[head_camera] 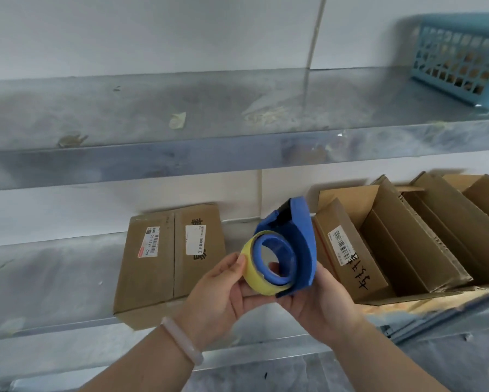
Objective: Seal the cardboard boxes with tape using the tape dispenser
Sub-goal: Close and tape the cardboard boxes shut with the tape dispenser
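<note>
A blue tape dispenser with a yellowish tape roll is held up in front of the lower metal shelf. My left hand grips the roll, thumb on its outer face. My right hand holds the dispenser from below, a fingertip showing through the roll's core. A closed cardboard box with white labels lies on the lower shelf behind my left hand. To the right, an open cardboard box with a barcode label and handwriting sits tilted, its flaps up.
More open cardboard boxes lean at the far right of the lower shelf. The upper metal shelf carries tape scraps and a blue plastic basket at its right end. A white wall stands behind.
</note>
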`<state>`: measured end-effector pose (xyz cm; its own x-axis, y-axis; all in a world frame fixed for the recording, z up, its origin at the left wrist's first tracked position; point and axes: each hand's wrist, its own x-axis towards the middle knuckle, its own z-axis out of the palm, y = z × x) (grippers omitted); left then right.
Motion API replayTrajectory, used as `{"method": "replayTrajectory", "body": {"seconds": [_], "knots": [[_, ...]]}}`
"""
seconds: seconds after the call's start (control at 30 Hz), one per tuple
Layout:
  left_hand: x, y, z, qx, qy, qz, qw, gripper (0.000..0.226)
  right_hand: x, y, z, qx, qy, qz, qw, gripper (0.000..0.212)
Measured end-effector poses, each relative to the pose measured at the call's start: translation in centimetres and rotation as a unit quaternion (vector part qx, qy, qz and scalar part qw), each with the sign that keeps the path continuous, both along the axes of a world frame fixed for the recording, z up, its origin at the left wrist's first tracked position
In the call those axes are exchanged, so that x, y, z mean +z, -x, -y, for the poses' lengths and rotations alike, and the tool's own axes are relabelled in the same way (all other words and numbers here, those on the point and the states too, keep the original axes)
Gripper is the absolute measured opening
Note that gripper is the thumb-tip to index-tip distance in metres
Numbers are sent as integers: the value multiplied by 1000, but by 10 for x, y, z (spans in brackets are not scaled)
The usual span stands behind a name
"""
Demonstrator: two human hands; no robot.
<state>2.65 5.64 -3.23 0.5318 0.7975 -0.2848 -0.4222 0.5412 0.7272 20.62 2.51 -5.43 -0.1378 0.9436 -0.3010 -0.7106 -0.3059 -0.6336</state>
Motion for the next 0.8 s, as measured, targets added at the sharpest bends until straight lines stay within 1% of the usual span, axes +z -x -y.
{"method": "replayTrajectory", "body": {"seconds": [0.07, 0.13, 0.17, 0.23, 0.3, 0.33, 0.4, 0.47, 0.5, 0.57, 0.63, 0.73, 0.8], "knots": [[-1, 5, 1, -28, 32, 27, 999, 50, 3, 5, -3, 0, -25, -41, 999, 36], [-5, 9, 2, -45, 40, 27, 998, 50, 7, 9, -6, -1, -27, -67, 997, 35], [-5, 12, 2, -45, 36, 10, 998, 49, 9, 11, -8, 6, -29, -80, 996, 36], [-3, 20, 0, -45, 10, -57, 997, 48, 12, 11, -11, 17, -40, -87, 995, 37], [0, 30, -2, -49, -36, -130, 990, 50, 14, 9, -14, 6, -35, -40, 999, 33], [2, 35, -4, -49, -55, -149, 986, 49, 16, 9, -15, 13, -39, -1, 999, 36], [6, 41, -8, -35, -71, -155, 985, 38, 21, 12, -15, 59, -61, 66, 994, 47], [9, 47, -14, 16, -56, -173, 983, 31, 25, 15, -16, 100, -84, 114, 985, 53], [11, 50, -17, 43, -37, -171, 984, 32, 27, 16, -16, 115, -95, 145, 978, 54], [15, 59, -23, 69, 8, -139, 988, 40, 32, 19, -18, 150, -124, 204, 959, 58], [19, 69, -25, 61, 37, -128, 989, 43, 38, 22, -20, 183, -151, 246, 940, 61], [16, 79, -24, 57, 33, -146, 987, 29, 48, 26, -23, 220, -172, 296, 913, 60], [12, 83, -23, 63, 25, -162, 984, 27, 53, 27, -26, 234, -185, 317, 900, 58]]}}
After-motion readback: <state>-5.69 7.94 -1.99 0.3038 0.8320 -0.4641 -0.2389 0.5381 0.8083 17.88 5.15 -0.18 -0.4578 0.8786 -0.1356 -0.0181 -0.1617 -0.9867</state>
